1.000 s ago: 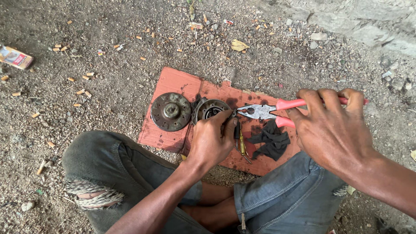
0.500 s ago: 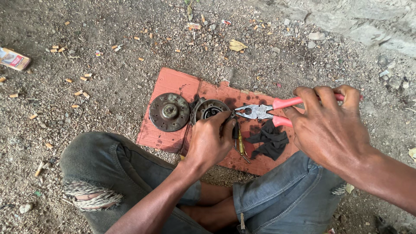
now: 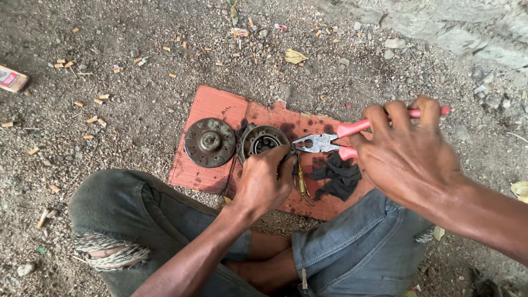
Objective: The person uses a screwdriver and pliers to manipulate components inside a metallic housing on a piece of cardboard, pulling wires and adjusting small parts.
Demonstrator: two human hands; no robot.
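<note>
Head view, left to right: rusty round metal disc (image 3: 209, 142) lies on red cardboard sheet (image 3: 204, 103) on gravel ground. Just beside it, round metal housing (image 3: 263, 141), left hand (image 3: 265, 181) curled over its near edge, gripping. Right hand (image 3: 406, 154) closed around red-handled pliers (image 3: 352, 135), jaws pointing at housing. Black rag (image 3: 336, 177) below pliers.

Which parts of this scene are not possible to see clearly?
- Head view: near side of the round housing, covered by the left hand.
- Head view: middle of the pliers handles, covered by the right hand.
- Head view: most of the screwdriver, hidden under the left hand.
- Head view: box, cut by the left edge.
</note>
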